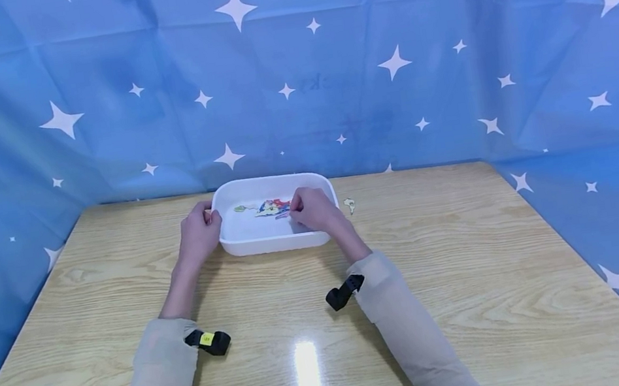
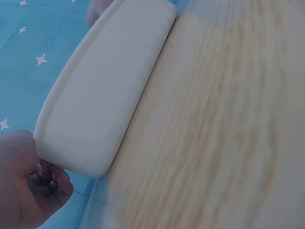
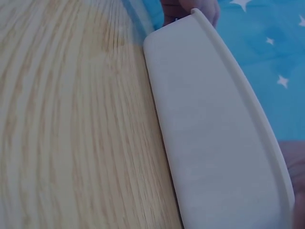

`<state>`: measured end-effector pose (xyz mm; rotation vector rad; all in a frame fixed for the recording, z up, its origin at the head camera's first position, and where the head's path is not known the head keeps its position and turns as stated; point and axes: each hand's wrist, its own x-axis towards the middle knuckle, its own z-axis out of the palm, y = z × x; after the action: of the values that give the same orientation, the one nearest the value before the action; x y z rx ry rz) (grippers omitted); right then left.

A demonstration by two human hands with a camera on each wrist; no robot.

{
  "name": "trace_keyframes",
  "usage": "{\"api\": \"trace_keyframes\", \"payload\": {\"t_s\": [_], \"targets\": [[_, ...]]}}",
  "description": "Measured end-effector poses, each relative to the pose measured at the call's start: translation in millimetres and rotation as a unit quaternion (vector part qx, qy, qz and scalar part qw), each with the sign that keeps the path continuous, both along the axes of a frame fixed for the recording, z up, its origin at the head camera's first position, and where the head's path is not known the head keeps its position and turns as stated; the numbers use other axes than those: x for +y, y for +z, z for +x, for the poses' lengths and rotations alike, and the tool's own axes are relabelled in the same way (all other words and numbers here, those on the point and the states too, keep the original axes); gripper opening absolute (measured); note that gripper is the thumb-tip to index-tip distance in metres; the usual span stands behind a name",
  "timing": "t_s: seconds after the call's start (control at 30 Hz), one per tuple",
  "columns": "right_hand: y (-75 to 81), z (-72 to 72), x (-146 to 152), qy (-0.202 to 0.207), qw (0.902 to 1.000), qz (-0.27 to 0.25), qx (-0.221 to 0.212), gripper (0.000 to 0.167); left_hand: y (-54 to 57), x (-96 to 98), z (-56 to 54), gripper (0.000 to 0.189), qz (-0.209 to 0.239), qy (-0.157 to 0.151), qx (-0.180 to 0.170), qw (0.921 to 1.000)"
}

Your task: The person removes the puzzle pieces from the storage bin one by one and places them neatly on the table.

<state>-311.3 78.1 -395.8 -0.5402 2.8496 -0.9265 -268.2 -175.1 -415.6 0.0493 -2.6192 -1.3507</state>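
At the back of the table, a white plastic tray (image 1: 266, 245) holds a small pile of colorful flat cutouts (image 1: 272, 207) and a green leaf-shaped cutout (image 1: 240, 209) with a thin stem. My left hand (image 1: 202, 229) grips the tray's left end; in the left wrist view its fingers (image 2: 63, 182) curl below the rim. Over the front wall reaches my right hand (image 1: 314, 209), fingertips bunched down beside the pile, right at a thin pinkish-purple piece (image 1: 281, 215). I cannot tell whether they pinch a piece. The tray's wall hides most of this hand in the right wrist view.
A small pale cutout with a dark outline (image 1: 349, 205) lies on the wooden table (image 1: 475, 275), just right of the tray. Blue cloth with white stars (image 1: 289, 50) hangs behind the table's back edge and along both sides. Black wrist cameras (image 1: 212, 342) sit on both sleeves.
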Motion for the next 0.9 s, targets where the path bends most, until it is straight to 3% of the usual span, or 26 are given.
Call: {"api": "trace_keyframes", "payload": {"t_s": [0.2,0.33,0.43,0.9], "targets": [[1.0,-0.1,3.0,0.003,0.9972,-0.074,0.010,0.006,-0.3,0.0,0.9,0.040,-0.002,0.002,0.002,1.0000],[1.3,0.8,5.2,0.008,0.9941,-0.108,0.009,0.018,0.0,0.7,1.1,0.040,-0.003,0.001,0.004,1.0000],[1.7,2.1,7.5,0.010,0.9927,-0.120,0.014,0.026,0.0,0.9,1.2,0.040,-0.004,0.002,0.004,1.0000],[12.2,11.8,30.6,-0.035,0.9845,-0.157,0.069,0.025,-1.5,0.1,0.5,0.040,0.002,0.001,0.001,1.0000]]}}
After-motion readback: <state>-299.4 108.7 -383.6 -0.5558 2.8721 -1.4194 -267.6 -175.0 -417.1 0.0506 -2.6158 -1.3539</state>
